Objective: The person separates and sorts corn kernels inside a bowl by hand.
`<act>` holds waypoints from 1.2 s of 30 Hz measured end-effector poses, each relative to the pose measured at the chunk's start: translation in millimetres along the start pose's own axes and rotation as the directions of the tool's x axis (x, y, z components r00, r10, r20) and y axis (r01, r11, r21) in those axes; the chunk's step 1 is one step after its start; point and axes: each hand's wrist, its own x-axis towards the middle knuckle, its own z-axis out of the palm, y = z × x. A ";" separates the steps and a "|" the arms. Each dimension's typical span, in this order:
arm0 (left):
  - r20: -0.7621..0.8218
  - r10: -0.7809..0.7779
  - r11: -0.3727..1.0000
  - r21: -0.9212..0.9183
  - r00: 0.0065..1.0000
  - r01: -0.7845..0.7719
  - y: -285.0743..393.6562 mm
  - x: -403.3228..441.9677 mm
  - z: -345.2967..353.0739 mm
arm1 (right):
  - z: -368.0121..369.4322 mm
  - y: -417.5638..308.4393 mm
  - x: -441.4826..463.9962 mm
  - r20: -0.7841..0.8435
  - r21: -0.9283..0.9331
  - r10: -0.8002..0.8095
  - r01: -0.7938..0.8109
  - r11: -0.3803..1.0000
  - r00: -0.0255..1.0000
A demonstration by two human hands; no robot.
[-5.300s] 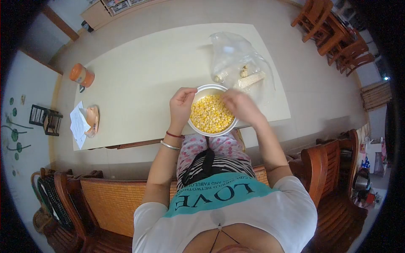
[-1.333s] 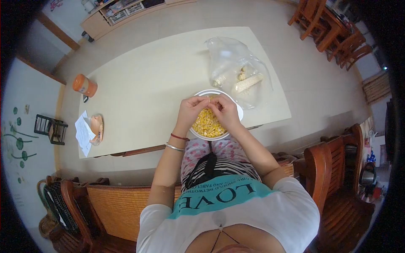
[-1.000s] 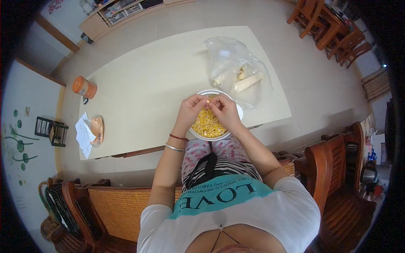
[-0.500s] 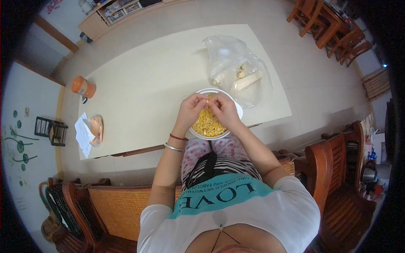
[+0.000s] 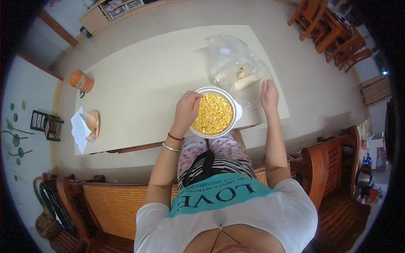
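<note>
A white bowl [image 5: 236,110] full of yellow corn kernels [image 5: 213,114] stands at the near edge of the table, above my lap. My left hand [image 5: 187,110] is at the bowl's left rim, its fingertips pinched together over the kernels; anything between them is too small to make out. To the right of the bowl, my right hand [image 5: 270,97] is raised beside the clear plastic bag [image 5: 228,50], fingers pressed together, their contents hidden. A bare corncob [image 5: 248,81] and smaller cob pieces [image 5: 241,72] lie on the bag.
On the left of the pale table [image 5: 139,80] are an orange jar [image 5: 82,81], white papers [image 5: 79,130] and an orange-tinted package [image 5: 93,125]. A small dark rack [image 5: 46,124] stands beyond the left edge. Wooden chairs [image 5: 308,19] are at the upper right.
My hands were together over the bowl and have parted. My right hand has moved right to beside the bag, while my left has shifted slightly left. The view has shifted a little.
</note>
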 end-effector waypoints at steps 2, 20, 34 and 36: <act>-0.060 0.063 0.997 0.035 0.996 -0.061 -1.3 -1.2 0.3 | -5.0 0.5 0.0 0.036 -0.072 -0.039 0.041 0.997 0.999; -0.083 0.036 0.996 0.088 0.996 -0.028 -2.2 -4.0 4.5 | 50.3 -122.9 -49.3 0.790 0.285 -0.515 0.546 0.788 0.332; 0.124 0.147 0.976 0.145 0.981 -0.165 -3.5 -0.5 -1.5 | 33.0 -106.5 -54.9 0.512 0.606 -0.359 -0.031 0.795 0.781; 0.141 0.125 0.975 0.166 0.982 -0.148 -4.1 -1.9 -0.4 | 37.3 -102.5 -56.7 0.537 0.621 -0.328 -0.101 0.777 0.777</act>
